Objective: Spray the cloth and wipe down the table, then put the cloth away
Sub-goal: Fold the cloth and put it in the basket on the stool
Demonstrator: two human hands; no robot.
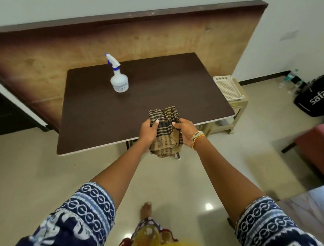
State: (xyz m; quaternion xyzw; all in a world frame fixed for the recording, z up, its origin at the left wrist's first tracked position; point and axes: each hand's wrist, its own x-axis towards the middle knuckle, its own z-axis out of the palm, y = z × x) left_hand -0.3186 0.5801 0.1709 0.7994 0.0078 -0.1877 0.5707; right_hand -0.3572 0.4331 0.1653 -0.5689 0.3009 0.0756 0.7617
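I hold the bunched tan-and-black striped cloth over my dark counter edge, white spray bottle upright at eleven o'clock.

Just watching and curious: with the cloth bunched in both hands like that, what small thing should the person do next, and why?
Probably free the left hand and reach forward for the spray bottle. Both hands, the right hand included, grip the bunched cloth at the near edge of the table, while the bottle stands upright and untouched on the far left, so the cloth apparently has yet to be sprayed.
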